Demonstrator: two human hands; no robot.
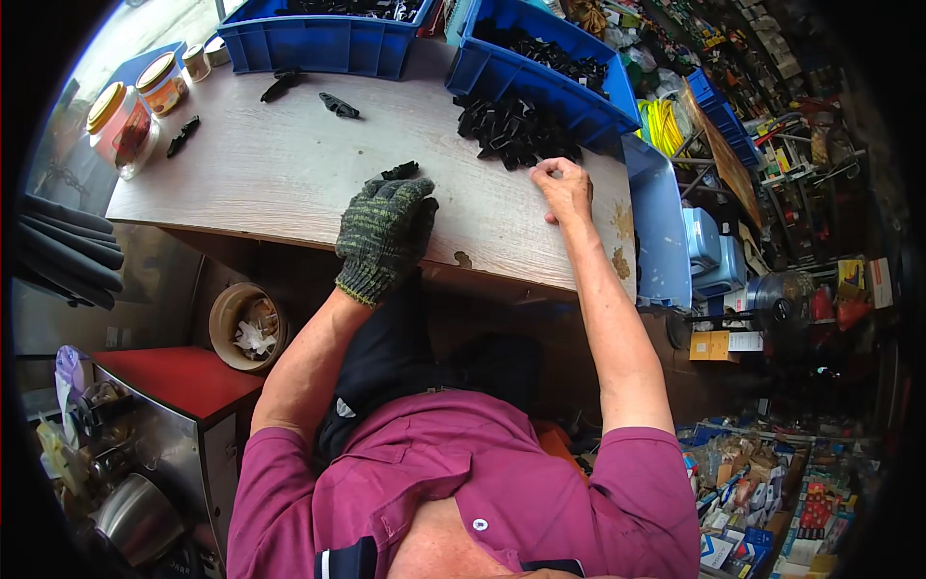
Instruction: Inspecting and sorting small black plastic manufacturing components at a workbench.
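Observation:
My left hand point(383, 227), in a dark green knitted glove, is curled at the table's front edge. A small black plastic part point(401, 171) sticks out past its fingers. My right hand point(566, 189) is bare and pinched over the right side of the table; anything between its fingertips is too small to make out. Just beyond it lies a heap of black parts point(509, 130). Farther back on the table lie a loose black part point(340, 105), another black piece point(280, 85) and, by the jars, a third black piece point(183, 136).
Two blue bins stand at the back, the left bin point(318, 46) and the right bin point(540, 79), both with black parts inside. Lidded jars point(121, 125) stand at the table's left end. Below are a round waste bin point(218, 323) and a red-topped cabinet point(178, 381). Crowded shelves fill the right.

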